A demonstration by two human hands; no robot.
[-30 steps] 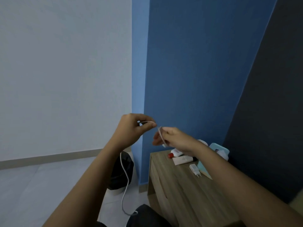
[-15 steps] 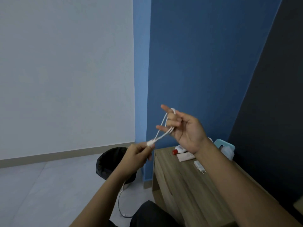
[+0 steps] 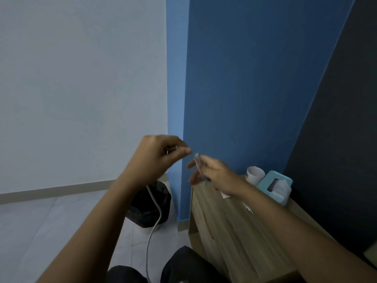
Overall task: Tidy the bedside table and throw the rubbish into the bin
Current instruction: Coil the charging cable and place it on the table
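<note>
- The cable [image 3: 157, 211] is white. It hangs from the left hand [image 3: 161, 154] and runs down toward 6 o'clock, past the bin [image 3: 142, 209], low over the floor [image 3: 51, 225].
- The left hand is up in the air. Its fingers are curled, and it pinches the cable between thumb and finger.
- The right hand [image 3: 212, 172] is at 3 o'clock from the left hand, near it but not touching. It is blurry. A white bit of the cable lies across its fingers, and the thumb seems to hold it there.
- The bench [image 3: 234, 231] is made of wood. It stands at 5 o'clock from the hands, against the blue wall [image 3: 255, 88].
- A white cup [image 3: 255, 174] stands at the far end of the bench. A light blue tissue box [image 3: 273, 184] is just beside it, at 4 o'clock from the cup.
- A bit of white paper [image 3: 225, 195] and a small red thing [image 3: 215, 187] peek out under the right wrist. I cannot tell what they are.
- The bin has a black bag in it. It stands on the floor at 9 o'clock from the bench, behind the left arm.
- Two dark knees [image 3: 183, 264] show at 6 o'clock.
</note>
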